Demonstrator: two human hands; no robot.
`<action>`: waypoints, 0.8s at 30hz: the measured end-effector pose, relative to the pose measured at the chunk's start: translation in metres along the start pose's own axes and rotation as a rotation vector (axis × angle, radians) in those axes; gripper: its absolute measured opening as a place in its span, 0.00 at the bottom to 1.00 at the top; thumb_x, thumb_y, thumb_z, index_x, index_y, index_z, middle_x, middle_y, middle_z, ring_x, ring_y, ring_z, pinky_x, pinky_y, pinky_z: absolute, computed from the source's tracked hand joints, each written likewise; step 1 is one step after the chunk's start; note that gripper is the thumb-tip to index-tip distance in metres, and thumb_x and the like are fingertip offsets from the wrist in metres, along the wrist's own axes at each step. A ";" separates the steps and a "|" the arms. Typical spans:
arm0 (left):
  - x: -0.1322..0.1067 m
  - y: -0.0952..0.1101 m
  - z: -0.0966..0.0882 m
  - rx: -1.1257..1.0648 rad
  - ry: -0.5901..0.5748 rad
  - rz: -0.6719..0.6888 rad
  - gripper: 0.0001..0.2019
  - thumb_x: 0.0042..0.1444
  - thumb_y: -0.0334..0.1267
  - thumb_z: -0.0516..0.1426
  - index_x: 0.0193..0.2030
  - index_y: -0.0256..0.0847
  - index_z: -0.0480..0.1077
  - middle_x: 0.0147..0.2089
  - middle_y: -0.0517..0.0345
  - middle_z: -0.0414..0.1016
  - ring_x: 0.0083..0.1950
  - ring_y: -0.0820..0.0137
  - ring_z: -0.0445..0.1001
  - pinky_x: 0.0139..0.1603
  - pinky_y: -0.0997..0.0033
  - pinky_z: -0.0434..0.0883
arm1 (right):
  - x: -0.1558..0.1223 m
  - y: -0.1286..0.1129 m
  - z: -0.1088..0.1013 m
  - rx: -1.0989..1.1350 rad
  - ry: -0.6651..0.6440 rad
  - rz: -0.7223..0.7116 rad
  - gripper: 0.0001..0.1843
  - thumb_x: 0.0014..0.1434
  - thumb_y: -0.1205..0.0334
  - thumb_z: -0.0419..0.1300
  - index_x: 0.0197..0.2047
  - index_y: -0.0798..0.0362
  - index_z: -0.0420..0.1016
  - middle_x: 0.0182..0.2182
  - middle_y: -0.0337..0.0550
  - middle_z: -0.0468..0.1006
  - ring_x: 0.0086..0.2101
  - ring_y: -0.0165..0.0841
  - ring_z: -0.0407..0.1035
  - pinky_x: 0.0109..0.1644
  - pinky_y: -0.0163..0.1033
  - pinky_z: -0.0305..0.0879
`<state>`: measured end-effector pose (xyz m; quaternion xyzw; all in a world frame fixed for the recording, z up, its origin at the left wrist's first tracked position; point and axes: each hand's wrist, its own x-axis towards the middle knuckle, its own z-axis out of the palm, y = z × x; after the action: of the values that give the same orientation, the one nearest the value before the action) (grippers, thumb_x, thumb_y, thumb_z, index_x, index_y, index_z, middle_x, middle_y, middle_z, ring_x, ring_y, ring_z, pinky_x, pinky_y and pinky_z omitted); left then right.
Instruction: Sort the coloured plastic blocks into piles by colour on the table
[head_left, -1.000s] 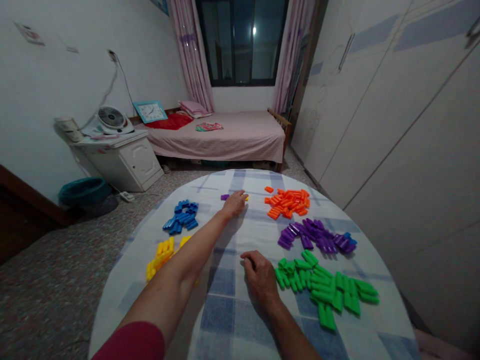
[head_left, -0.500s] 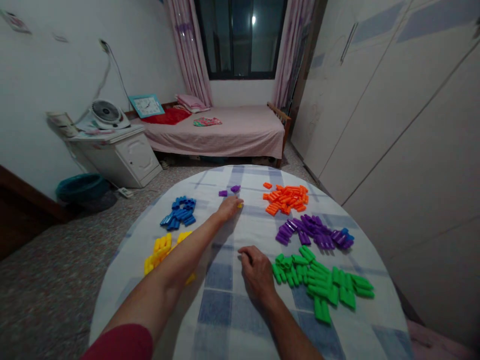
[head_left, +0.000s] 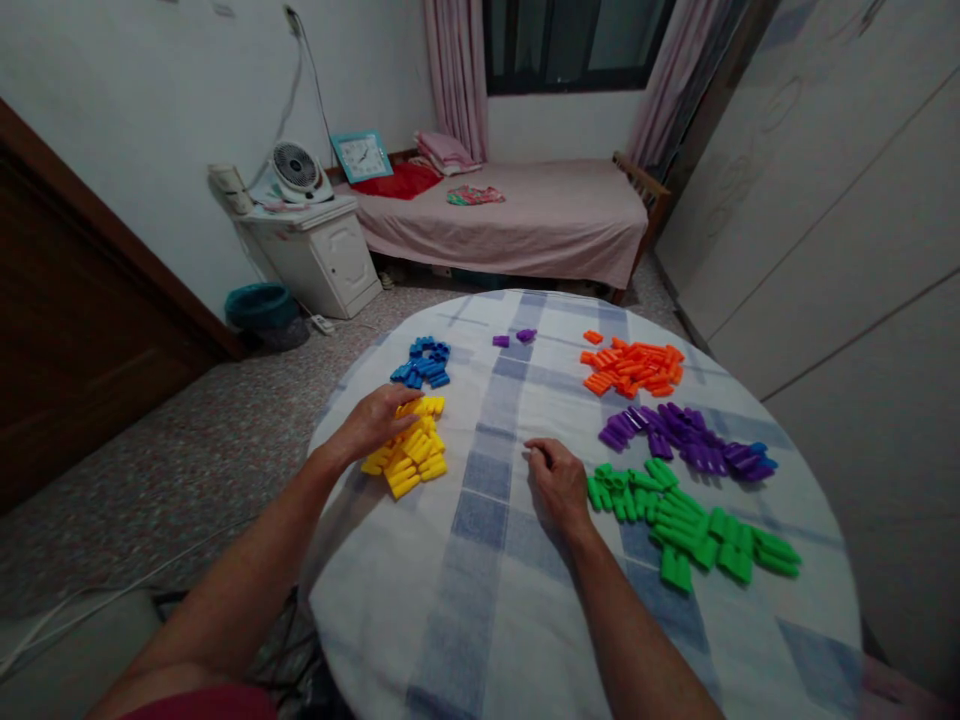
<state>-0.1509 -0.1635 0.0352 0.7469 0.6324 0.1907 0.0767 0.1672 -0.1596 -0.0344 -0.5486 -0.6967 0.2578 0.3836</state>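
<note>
Over the back left part of a pile of yellow plastic tube-shaped pieces [head_left: 417,462] is my left hand [head_left: 375,420], its thumb and fingers apart, with no held piece visible. The hand hides some of that pile. My right hand [head_left: 556,482] rests on the tablecloth with its fingers curled and nothing visible in them. Just right of it lie green pieces [head_left: 679,525]. Purple pieces [head_left: 675,435] are spread behind the green ones, with a few blue ones at their right end. Blue pieces [head_left: 424,365] sit behind the yellow pile.
Orange pieces [head_left: 637,368] lie at the back right of the round table, covered by a checked cloth [head_left: 480,560]. Two small purple groups [head_left: 526,336] are near the far edge. Beyond stand a bed [head_left: 555,210], a white cabinet [head_left: 337,260] and a teal bin [head_left: 262,308].
My left hand has come back from the table's far middle, where it held a yellow piece, to the yellow pile. My right hand stays in place. The view has turned left and down.
</note>
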 end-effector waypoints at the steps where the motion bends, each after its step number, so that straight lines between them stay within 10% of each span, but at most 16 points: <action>1: -0.006 -0.003 0.002 0.019 -0.010 -0.017 0.17 0.52 0.42 0.55 0.48 0.44 0.74 0.45 0.51 0.76 0.47 0.60 0.73 0.51 0.61 0.69 | 0.000 0.000 0.000 0.000 -0.001 -0.001 0.16 0.57 0.59 0.50 0.39 0.53 0.78 0.38 0.44 0.80 0.38 0.35 0.72 0.45 0.38 0.64; 7: -0.014 0.005 0.016 0.106 0.107 -0.057 0.13 0.53 0.41 0.55 0.43 0.42 0.75 0.45 0.47 0.74 0.47 0.56 0.71 0.52 0.54 0.69 | 0.000 0.001 -0.001 -0.007 -0.004 -0.017 0.17 0.58 0.61 0.49 0.39 0.53 0.79 0.37 0.44 0.79 0.38 0.34 0.72 0.45 0.37 0.64; 17: 0.041 0.135 0.093 -0.628 0.259 -0.013 0.12 0.53 0.30 0.53 0.41 0.40 0.75 0.46 0.51 0.73 0.47 0.68 0.73 0.40 0.70 0.74 | -0.002 0.001 0.001 0.027 -0.002 -0.010 0.15 0.59 0.63 0.50 0.39 0.52 0.78 0.37 0.42 0.79 0.37 0.33 0.72 0.45 0.36 0.63; 24: 0.065 0.130 0.147 -0.735 0.426 -0.154 0.13 0.51 0.26 0.51 0.39 0.37 0.74 0.40 0.52 0.75 0.42 0.68 0.73 0.46 0.66 0.72 | -0.005 -0.004 0.000 0.008 -0.004 -0.003 0.14 0.59 0.66 0.50 0.40 0.54 0.78 0.37 0.43 0.79 0.39 0.33 0.72 0.46 0.36 0.64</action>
<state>0.0325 -0.1061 -0.0404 0.5644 0.5778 0.5472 0.2194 0.1658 -0.1650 -0.0327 -0.5455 -0.6974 0.2610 0.3846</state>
